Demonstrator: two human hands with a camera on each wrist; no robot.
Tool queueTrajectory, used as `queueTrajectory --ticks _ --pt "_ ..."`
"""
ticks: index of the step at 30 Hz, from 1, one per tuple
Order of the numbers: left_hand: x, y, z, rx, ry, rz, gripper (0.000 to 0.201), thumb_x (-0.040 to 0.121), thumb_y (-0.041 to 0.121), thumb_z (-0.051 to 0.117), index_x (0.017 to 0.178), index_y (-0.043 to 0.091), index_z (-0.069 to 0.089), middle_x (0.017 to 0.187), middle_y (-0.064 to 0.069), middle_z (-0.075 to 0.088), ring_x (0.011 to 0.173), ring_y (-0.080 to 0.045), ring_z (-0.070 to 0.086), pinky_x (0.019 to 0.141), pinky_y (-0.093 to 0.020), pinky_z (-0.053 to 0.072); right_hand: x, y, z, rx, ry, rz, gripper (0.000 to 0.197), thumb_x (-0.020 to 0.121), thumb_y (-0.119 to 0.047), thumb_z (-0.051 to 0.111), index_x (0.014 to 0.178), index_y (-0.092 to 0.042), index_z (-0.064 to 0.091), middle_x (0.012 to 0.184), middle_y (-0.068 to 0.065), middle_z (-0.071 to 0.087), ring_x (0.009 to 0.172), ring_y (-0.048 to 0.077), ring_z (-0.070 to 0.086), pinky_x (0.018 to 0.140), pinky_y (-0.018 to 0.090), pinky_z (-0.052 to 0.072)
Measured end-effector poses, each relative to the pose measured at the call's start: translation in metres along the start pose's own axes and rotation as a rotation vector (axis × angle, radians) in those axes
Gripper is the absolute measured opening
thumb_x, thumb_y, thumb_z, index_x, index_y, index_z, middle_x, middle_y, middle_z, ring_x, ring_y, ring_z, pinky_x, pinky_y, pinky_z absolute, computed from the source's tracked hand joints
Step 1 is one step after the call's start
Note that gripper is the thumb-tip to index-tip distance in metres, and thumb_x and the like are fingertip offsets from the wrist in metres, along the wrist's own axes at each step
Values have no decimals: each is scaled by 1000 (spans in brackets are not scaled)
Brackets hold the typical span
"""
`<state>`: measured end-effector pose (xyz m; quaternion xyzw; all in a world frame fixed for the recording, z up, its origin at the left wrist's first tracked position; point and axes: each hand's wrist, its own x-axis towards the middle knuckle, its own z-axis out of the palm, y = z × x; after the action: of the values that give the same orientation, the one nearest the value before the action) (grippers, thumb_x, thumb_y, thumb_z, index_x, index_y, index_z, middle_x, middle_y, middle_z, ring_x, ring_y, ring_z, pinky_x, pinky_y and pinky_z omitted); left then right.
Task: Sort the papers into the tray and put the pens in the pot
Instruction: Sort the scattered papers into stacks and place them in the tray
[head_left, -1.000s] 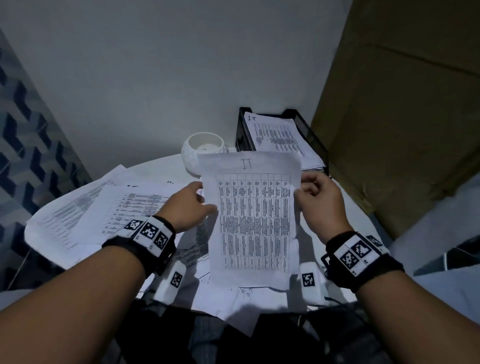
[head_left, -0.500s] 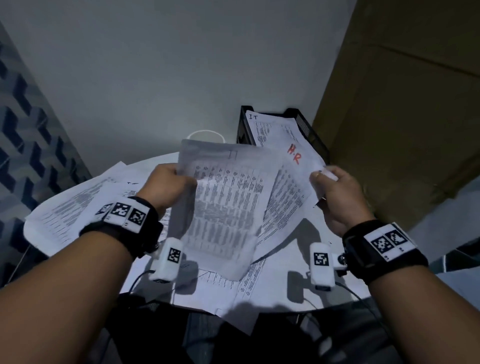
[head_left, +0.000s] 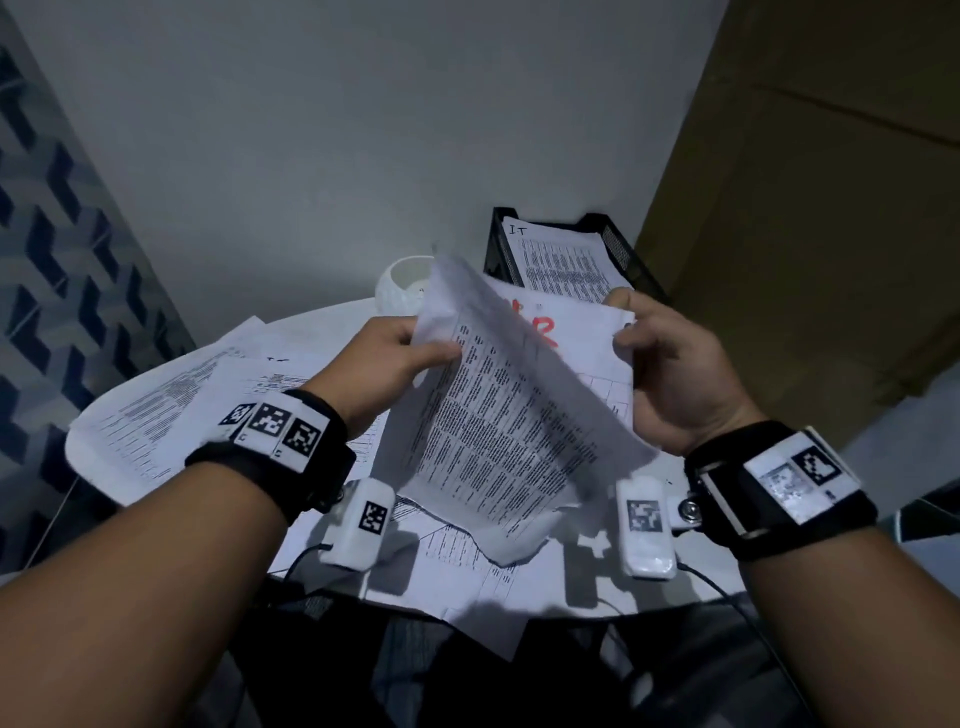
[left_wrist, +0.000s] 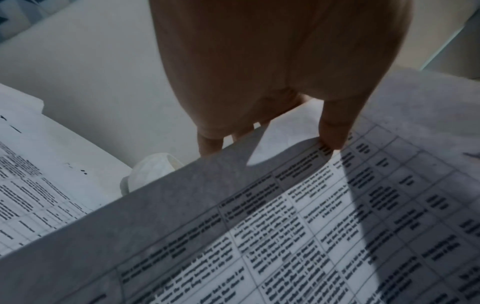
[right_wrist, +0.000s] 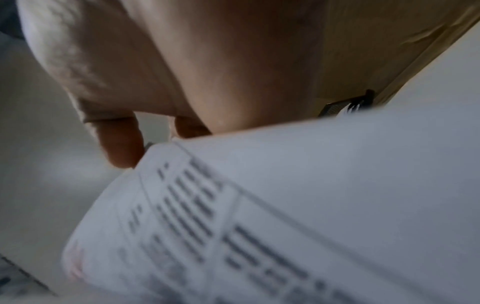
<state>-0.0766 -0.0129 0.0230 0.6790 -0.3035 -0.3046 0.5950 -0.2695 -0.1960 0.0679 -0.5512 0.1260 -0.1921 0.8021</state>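
My left hand pinches the left edge of a printed table sheet, lifted and tilted above the table. In the left wrist view the left hand has its thumb on top of that sheet. My right hand grips a second sheet marked in red behind the first. In the right wrist view its fingers curl over this sheet's edge. The black mesh tray at the back holds a sheet marked IT. The white pot stands left of the tray. No pens are visible.
Loose printed papers cover the left and front of the round white table, some hanging over its near edge. A brown cardboard panel stands to the right, behind the tray. A grey wall is behind the table.
One second ago both hands held the sheets together, flat. The left hand has since peeled the top sheet away to the left and tilted it, uncovering the red-marked sheet in the right hand.
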Motion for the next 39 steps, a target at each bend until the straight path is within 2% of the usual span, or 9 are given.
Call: queueTrajectory --ticks 6,10,13,16,19,21,24,32,39 --pt "3 0 -1 -2 145 85 7 91 12 76 95 9 81 96 -7 81 83 -15 74 77 -30 59 -2 5 -4 82 184 21 21 87 -2 46 71 -15 51 82 8 62 74 24 61 69 32 49" --pt "10 -1 -21 -84 290 144 19 86 1 76 97 17 76 96 -2 80 85 -15 73 75 -25 58 12 27 -37 -55 512 30 10 92 -12 54 101 -12 60 93 9 65 70 20 66 70 37 58" --pt "14 -6 -37 -65 436 146 34 83 -5 76 100 21 65 100 -7 77 83 -14 74 69 -24 57 12 69 -65 -267 730 311 7 93 -13 56 97 -10 62 89 12 63 66 23 63 57 34 56" --pt "11 -10 -42 -84 451 86 56 83 -11 74 123 21 54 96 -8 75 71 -8 75 57 -23 57 2 118 -83 -341 747 637 13 93 -13 61 99 -1 61 91 14 63 70 28 55 69 46 54" --pt "7 -18 -47 -27 396 27 71 79 -6 80 139 24 56 100 -10 78 85 -21 78 75 -37 62 -4 150 -91 -348 723 756 29 89 -17 62 111 2 62 88 13 67 48 21 39 58 39 43" --pt "4 -20 -48 92 369 -6 47 76 2 81 118 21 72 97 -7 80 82 -25 77 80 -43 62 -3 162 -91 -345 709 783 34 84 -19 64 112 1 64 73 9 62 47 21 35 50 33 41" --pt "-3 -21 -43 162 342 -22 8 79 -1 72 85 3 74 73 -12 68 61 -22 61 62 -39 54 -2 168 -84 -380 688 787 28 78 -16 69 98 3 68 58 10 49 51 24 39 50 33 40" --pt "3 -26 -53 264 430 -12 8 92 13 69 90 12 77 87 -13 77 78 -23 67 77 -36 55 8 153 -55 -595 668 524 23 87 2 56 68 -9 49 66 11 45 50 19 40 50 23 40" --pt "7 -24 -55 314 526 -47 21 97 21 67 114 12 74 85 0 71 73 -20 65 66 -28 48 -4 59 -45 -1058 614 121 14 89 -9 58 102 -10 56 86 3 57 67 18 55 61 25 42"
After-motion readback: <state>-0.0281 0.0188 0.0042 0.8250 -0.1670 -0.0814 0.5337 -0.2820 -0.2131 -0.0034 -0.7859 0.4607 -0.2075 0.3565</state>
